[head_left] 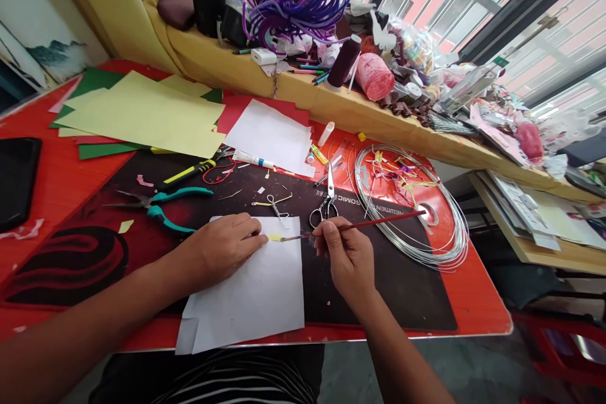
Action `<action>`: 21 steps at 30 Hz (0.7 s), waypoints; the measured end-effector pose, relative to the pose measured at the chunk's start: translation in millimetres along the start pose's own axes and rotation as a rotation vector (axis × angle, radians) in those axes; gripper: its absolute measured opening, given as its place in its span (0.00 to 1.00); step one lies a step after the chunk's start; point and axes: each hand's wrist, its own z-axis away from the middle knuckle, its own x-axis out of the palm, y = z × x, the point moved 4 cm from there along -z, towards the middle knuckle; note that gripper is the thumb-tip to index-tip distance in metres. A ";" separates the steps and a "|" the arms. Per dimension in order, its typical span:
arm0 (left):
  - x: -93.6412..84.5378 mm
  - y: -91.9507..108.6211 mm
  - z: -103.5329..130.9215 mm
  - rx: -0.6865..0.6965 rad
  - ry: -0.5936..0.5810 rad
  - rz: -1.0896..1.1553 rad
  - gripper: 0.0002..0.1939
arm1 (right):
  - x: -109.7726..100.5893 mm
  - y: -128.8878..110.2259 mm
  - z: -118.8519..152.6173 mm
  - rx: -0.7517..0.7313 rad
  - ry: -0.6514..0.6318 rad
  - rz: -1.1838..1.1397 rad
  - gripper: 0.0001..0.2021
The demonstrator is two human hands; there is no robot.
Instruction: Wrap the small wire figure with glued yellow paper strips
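Observation:
A white sheet of paper (255, 290) lies on the black mat at the near table edge. My left hand (230, 246) rests on its upper left part, fingers together, fingertips at a small yellow piece (274, 238); whether they grip it is hidden. My right hand (338, 246) is closed around a thin dark red brush (383, 219), its tip touching the yellow piece. Scissors (326, 199) lie just beyond my right hand. A twisted wire piece (274, 203) sits beyond the paper's top edge.
Teal pliers (163, 207) and a yellow-black cutter (187, 173) lie left. A wire coil (457, 227) is at the right. Coloured paper (146, 113), a white sheet (272, 132) and glue tubes are farther back. A phone (17, 180) lies far left; a cluttered ledge (303, 91) runs behind.

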 end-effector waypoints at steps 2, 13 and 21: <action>1.0 0.5 0.5 0.001 -0.002 -0.001 0.16 | 4.2 -1.5 0.5 -0.013 -0.015 0.006 0.19; 2.8 0.3 1.9 -0.002 -0.011 -0.007 0.15 | 18.2 -0.1 -4.3 -0.084 -0.073 0.127 0.19; 3.6 0.6 2.0 -0.015 -0.009 -0.001 0.13 | -0.5 1.6 1.7 -0.047 0.017 0.046 0.18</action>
